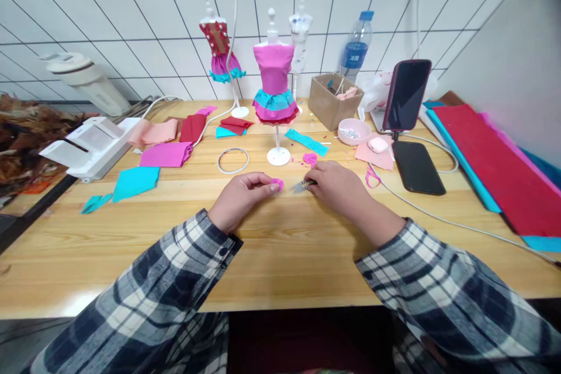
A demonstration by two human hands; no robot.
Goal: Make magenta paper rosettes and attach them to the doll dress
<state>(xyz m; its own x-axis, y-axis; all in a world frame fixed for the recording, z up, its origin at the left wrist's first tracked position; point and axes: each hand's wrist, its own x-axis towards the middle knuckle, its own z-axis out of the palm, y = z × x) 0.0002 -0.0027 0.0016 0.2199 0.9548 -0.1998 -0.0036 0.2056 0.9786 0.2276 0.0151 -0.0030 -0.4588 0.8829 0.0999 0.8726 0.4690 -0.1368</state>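
My left hand (242,196) pinches a small bright pink piece of crepe paper (277,184) between thumb and fingertips, just above the table. My right hand (335,184) is closed around small scissors (301,187), whose blades point left toward the pink piece without touching it. The blades are blurred, so I cannot tell how far apart they are. Beyond my right hand lies a pink pleated paper rosette (310,158). Behind both hands stands a mini dress form (274,70) in a pink bodice and a ruffled blue, pink and red skirt.
Folded crepe paper (165,154) and a silver ring (233,160) lie left. A blue strip (307,142), cardboard box (335,99), pink bowl of beads (354,131), black phone (418,168) and white cable (460,223) are right. Two more dress forms stand near the tiled wall.
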